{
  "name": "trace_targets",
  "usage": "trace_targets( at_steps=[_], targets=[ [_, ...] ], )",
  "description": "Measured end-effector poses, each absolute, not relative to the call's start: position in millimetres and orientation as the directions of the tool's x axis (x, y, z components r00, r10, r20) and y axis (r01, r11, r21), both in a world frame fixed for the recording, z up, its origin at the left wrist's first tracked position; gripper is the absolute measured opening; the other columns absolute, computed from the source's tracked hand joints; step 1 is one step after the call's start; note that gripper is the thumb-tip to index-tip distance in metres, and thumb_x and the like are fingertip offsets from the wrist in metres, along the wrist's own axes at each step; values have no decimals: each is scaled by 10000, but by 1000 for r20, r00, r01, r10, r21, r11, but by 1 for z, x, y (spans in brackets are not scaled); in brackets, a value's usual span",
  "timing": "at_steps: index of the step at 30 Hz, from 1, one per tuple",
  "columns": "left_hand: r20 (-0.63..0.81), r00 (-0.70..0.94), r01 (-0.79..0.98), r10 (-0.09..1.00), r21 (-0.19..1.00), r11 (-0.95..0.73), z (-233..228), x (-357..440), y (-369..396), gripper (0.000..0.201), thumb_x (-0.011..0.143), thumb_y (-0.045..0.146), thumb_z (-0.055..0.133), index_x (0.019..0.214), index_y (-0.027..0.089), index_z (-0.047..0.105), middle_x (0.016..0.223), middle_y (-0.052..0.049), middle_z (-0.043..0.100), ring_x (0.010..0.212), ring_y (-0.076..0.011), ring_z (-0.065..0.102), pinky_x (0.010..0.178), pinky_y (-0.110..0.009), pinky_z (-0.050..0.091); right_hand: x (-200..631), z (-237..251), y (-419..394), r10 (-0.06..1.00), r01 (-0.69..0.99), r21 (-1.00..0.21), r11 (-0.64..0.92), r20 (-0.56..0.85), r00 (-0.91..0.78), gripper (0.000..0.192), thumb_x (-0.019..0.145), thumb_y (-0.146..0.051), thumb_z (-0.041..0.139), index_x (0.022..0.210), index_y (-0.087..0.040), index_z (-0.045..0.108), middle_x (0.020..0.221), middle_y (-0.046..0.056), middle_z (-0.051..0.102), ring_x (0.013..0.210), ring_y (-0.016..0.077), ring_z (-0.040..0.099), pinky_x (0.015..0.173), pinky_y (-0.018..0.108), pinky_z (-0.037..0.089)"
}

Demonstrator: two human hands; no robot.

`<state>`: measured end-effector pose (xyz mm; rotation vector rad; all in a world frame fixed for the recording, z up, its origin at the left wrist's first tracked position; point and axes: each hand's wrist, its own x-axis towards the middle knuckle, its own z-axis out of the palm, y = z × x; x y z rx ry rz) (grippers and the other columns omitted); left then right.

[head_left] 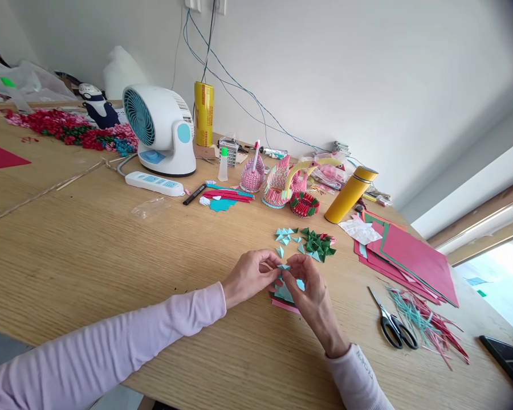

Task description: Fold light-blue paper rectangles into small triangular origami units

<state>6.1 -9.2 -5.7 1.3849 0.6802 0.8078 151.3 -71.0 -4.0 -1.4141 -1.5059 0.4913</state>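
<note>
Hands pinching paper piece, open tabletop left

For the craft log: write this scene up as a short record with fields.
left hand: pinches a light blue paper piece by one end
right hand: pinches the same piece from the other side
under the hands: small stack of paper slips, blue over pink
folded pieces: blue triangles and green triangles just beyond the hands
scissors: flat on the table, to the right
paper trimmings: beside the scissors
red sheets: stacked at right
</note>
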Motion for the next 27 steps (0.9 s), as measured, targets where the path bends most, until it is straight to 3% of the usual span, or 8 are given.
trace_targets(
  at_steps=[10, 17, 24, 27],
  targets=[
    [92, 560, -50, 823, 996, -77, -6, 7, -12, 218, 772, 328, 651, 815, 163, 515, 652, 9, 599, 545, -147, 646, 439, -224, 533, 151, -1, -71, 923, 499, -835, 230, 350, 160, 50, 855, -259, 540, 850, -211, 530, 736, 1, 614, 664, 154, 599, 625, 259, 468],
    [133, 607, -51, 783, 990, -129, 0, 5, -15, 199, 781, 307, 646, 821, 152, 528, 677, 4, 604, 583, -137, 651, 519, -234, 554, 153, -6, -69, 906, 527, -819, 228, 377, 194, 29, 827, -232, 530, 836, -204, 530, 731, 3, 592, 638, 149, 565, 588, 251, 443],
    [80, 660, -102, 747, 995, -17, 0, 3, -14, 277, 811, 390, 632, 840, 129, 545, 706, -24, 610, 678, -159, 658, 597, -282, 579, 154, -3, -71, 909, 529, -818, 228, 373, 186, 11, 828, -217, 528, 828, -206, 528, 733, -6, 584, 651, 150, 572, 612, 261, 449],
    [77, 644, -145, 762, 989, 23, -3, 4, -11, 336, 758, 409, 694, 869, 128, 546, 797, -27, 607, 668, -156, 661, 572, -288, 582, 152, -1, -72, 903, 525, -816, 241, 387, 187, 8, 830, -214, 531, 830, -206, 531, 743, -3, 591, 670, 154, 587, 638, 268, 466]
  ],
)
